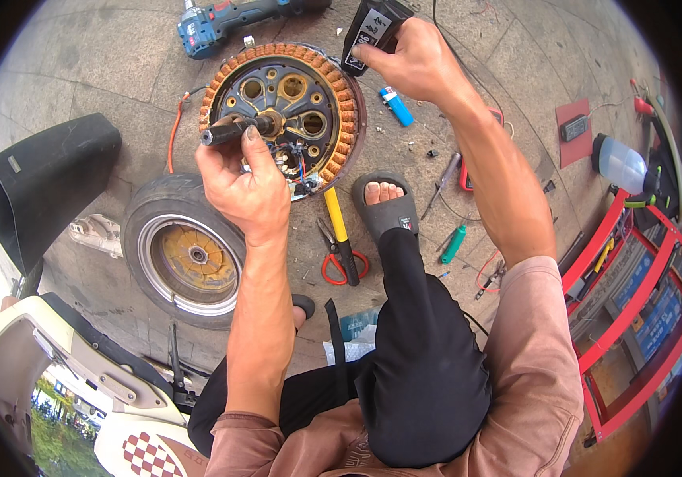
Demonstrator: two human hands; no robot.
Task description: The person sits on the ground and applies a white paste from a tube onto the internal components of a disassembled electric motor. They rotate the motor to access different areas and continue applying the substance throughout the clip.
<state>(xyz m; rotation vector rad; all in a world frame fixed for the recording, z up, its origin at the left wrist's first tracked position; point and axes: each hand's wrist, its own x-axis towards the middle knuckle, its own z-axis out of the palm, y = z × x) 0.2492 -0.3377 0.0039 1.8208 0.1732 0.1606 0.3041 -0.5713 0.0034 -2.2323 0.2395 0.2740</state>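
Note:
My left hand [245,179] grips the dark axle shaft [227,132] of a hub-motor stator [344,101], thumb and fingers around the shaft near its end. Copper windings ring the stator, and its black core has round holes and rusty stains. Colored wires [300,158] run near the hub on its lower side. At the upper right of the stator, my right hand [415,59] holds a black packet [370,33] with a white printed label, its lower end close to the winding rim. A blue lighter [396,107] lies on the paving below that hand.
A wheel with tire [138,250], a yellow-handled hammer [335,220], red-handled scissors [332,262], a green-handled tool [453,244] and a screwdriver [445,179] lie around my feet. A blue cordless power tool [197,33] lies at the top. A red rack [627,352] stands right, a scooter [78,364] lower left.

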